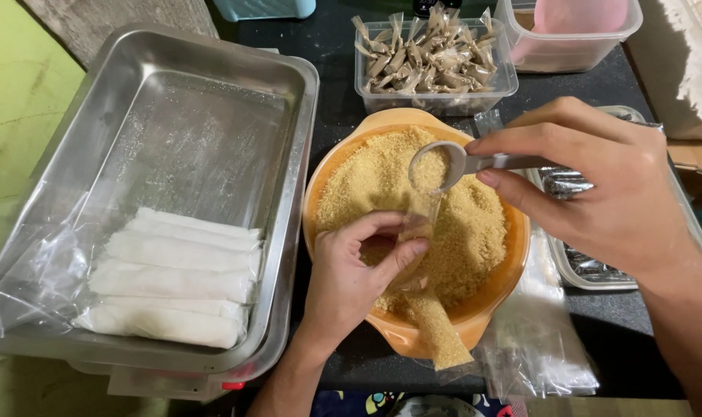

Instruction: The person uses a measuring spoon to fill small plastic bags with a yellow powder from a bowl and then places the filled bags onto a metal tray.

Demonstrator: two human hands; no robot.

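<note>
Nearest me, my left hand (358, 270) pinches a narrow clear bag (432, 309) by its mouth, fingers closed around it. The bag's long axis runs down toward me, its filled end hanging over the orange bowl's (320, 193) near rim. Just above the mouth, my right hand (598, 185) grips a metal scoop (443, 166), tilted over the opening. Left lies a steel tray (181, 100) of white rolls (173, 278); farther back, a tub (505, 85) of wrapped pieces.
</note>
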